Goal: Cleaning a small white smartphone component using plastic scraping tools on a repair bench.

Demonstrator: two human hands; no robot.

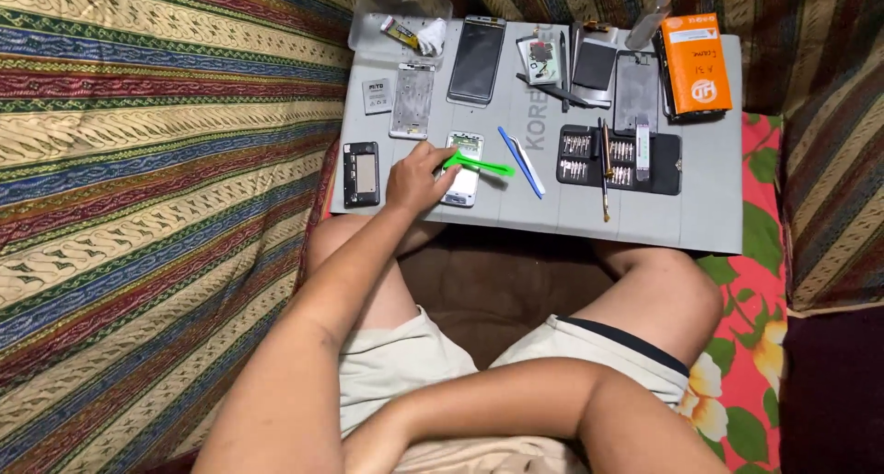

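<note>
Your left hand (416,175) pinches the near end of a green plastic pry tool (479,167) between thumb and forefinger; the flat blade runs away from your fingertips, out over the upper half of an opened white phone body (463,168) lying on the grey work mat (709,207). Judged: the tool is light, thin and slightly springy, with a smooth surface that may slip, so grip it on its broad faces near the end you already hold. The phone body looks rigid but fragile, with bare internals at the top; take it by the long edges only. Your right hand is not visible, only the forearm folded across your lap, so finger state there cannot be told. Just beyond the green blade tip lies a blue spudger (521,161), slim and angled. Left of your knuckles sits a black, rectangular phone frame (361,173); past your fingertips, a silver mid-frame (412,100) and a glossy dark display panel (477,60). Farther right, well apart from the fingers: a black screwdriver bit set (619,159) with metal bits in rows, and an orange cardboard box (697,63). The mat rests on striped woven fabric (147,161).
</note>
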